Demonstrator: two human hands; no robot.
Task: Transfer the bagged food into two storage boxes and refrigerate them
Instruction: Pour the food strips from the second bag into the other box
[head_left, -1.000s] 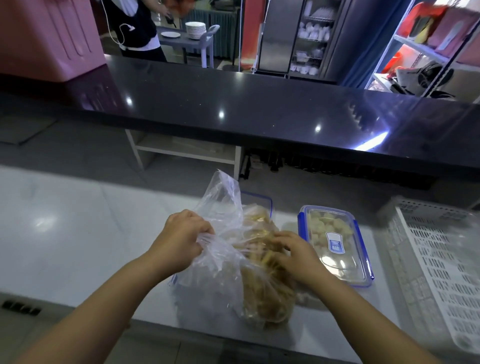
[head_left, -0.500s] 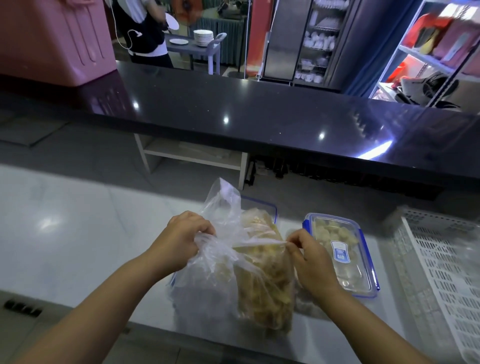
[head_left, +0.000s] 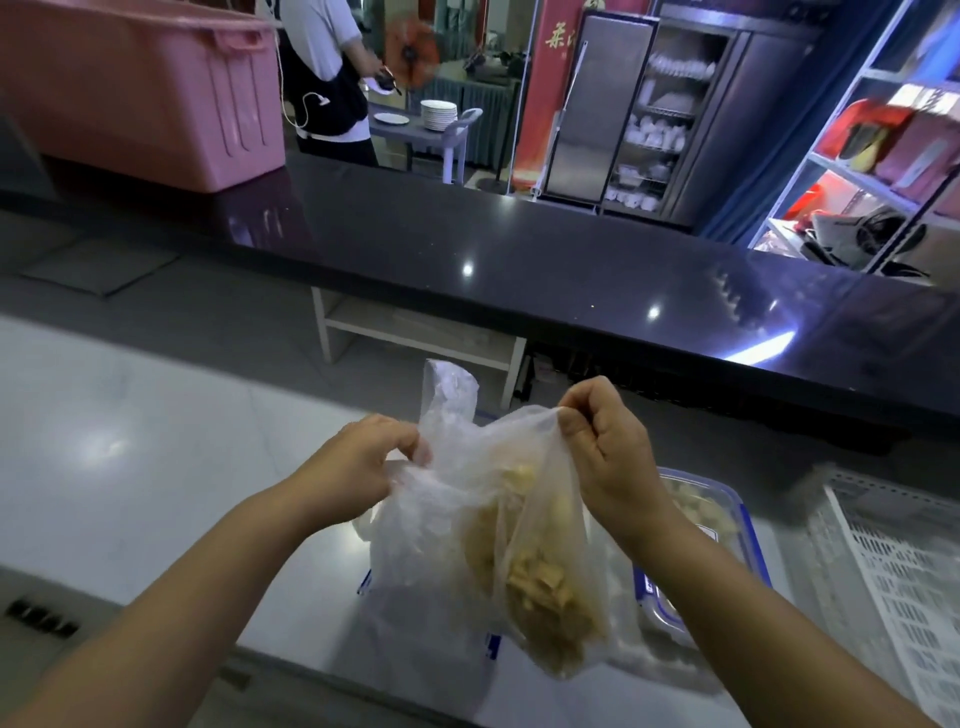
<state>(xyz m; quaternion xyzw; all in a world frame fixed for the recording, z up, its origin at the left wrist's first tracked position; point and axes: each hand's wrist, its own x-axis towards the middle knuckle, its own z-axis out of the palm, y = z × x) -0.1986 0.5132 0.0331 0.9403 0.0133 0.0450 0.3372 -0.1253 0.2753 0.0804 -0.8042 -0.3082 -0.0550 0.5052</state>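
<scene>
Over the pale counter (head_left: 156, 441), my left hand (head_left: 358, 467) and right hand (head_left: 608, 457) pinch the bag (head_left: 457, 545) open; next I tip it into the box (head_left: 364, 583), probably underneath.

this looks like the working side of a restaurant or canteen kitchen. just beyond the fingers (head_left: 576, 410) runs a long black serving counter (head_left: 467, 234). far past that stands a glass-fronted cabinet (head_left: 660, 130) full of white bowls. up and left of the fingers, a stack of plates (head_left: 439, 114) waits near a person in a dark apron (head_left: 327, 88). a big pink tub (head_left: 140, 93) sits on the counter far to the left. a white perforated crate (head_left: 904, 582) lies right of the fingers, with metal shelving (head_left: 857, 171) well beyond it.
</scene>
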